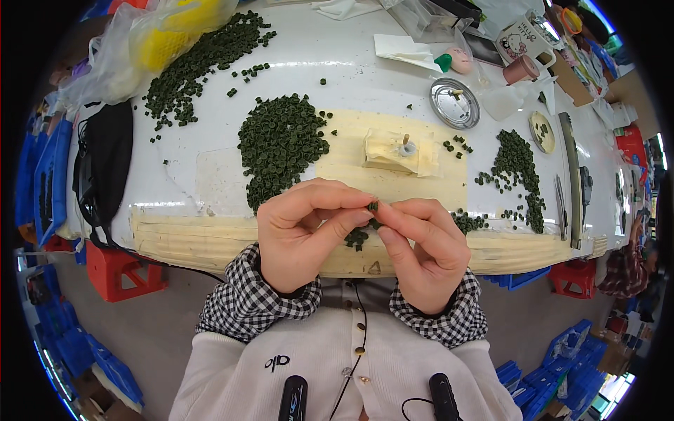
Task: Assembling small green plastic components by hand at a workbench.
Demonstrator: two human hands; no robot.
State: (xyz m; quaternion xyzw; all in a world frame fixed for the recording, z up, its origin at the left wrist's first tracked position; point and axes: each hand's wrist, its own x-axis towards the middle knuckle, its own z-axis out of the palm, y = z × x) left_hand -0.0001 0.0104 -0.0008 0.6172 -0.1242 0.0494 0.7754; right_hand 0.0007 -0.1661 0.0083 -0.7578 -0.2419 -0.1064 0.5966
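Observation:
Close to the table's front edge, my left hand (298, 228) and my right hand (427, 245) meet fingertip to fingertip. Thumbs and forefingers of both pinch a small dark green round part (373, 206), mostly covered by the fingers. Just below the fingertips lie several loose green parts (356, 239). Beyond my left hand spreads a large pile of cap-like green parts (281, 144). Past my right hand stands a block wrapped in cream tape (386, 156), with a small upright peg (406, 146) on top.
Another green pile (196, 70) lies far left beside a plastic bag (116, 67); a further one (518, 172) is at right. A round metal dish (454, 102), a mug (523, 41) and tweezers (561, 207) stand or lie right. A black cloth bag (109, 165) hangs over the left edge.

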